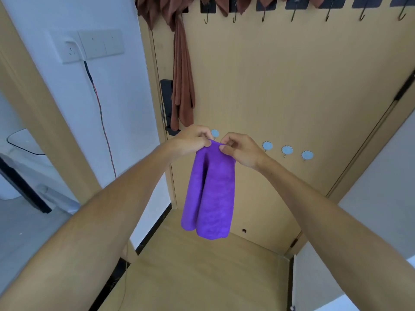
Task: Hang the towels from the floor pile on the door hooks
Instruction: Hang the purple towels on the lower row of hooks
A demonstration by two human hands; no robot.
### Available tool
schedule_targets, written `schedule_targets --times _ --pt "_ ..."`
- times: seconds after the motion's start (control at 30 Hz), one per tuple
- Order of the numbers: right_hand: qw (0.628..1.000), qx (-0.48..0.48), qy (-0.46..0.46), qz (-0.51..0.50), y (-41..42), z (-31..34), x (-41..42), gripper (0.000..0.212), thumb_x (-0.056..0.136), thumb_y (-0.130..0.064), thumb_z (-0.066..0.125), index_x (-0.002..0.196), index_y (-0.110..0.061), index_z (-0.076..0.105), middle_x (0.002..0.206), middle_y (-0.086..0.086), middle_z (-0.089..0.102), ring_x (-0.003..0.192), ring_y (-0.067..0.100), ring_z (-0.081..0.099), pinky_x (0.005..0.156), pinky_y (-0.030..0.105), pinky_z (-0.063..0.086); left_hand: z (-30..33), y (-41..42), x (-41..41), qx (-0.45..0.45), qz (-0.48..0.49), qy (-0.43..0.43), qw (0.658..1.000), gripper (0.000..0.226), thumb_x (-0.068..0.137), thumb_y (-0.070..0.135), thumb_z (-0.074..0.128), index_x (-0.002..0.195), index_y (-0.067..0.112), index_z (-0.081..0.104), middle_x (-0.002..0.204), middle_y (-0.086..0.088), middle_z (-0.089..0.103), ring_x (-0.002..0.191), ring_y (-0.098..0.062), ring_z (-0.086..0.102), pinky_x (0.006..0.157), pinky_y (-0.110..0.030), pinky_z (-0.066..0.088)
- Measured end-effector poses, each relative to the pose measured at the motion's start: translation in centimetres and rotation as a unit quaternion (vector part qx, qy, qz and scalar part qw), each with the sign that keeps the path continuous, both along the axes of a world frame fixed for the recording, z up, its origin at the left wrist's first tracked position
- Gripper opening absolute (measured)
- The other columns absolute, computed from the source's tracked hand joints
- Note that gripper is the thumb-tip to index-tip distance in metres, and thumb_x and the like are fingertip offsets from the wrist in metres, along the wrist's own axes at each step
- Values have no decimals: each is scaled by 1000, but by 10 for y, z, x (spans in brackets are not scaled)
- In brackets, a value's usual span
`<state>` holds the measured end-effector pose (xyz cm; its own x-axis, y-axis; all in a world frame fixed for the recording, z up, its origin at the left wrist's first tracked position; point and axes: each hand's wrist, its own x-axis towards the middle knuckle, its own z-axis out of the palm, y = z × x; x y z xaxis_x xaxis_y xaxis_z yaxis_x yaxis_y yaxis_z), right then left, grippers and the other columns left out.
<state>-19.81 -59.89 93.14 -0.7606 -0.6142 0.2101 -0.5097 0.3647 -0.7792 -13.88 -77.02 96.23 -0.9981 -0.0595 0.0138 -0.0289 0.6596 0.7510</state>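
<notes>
While brown towels [183, 70] hang behind, both hands pinch purple towel [210, 194].

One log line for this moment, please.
left hand: pinches purple towel top | right hand: same | towel: hanging free, unhooked | brown towel: hung

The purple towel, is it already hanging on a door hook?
No, the purple towel hangs from both hands, left hand and right hand pinching its top edge.
</notes>
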Motion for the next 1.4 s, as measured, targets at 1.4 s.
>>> schedule_targets --times 1.4 --pt "932 -31 310 -185 -204 141 -319 10 89 -3 53 84 -12 51 71 -11 51 61 3 47 58 11 35 136 -215 -353 -89 -93 269 954 4 94 5 51 95 9 48 76 1 61 61 -16 64 61 -24 51"
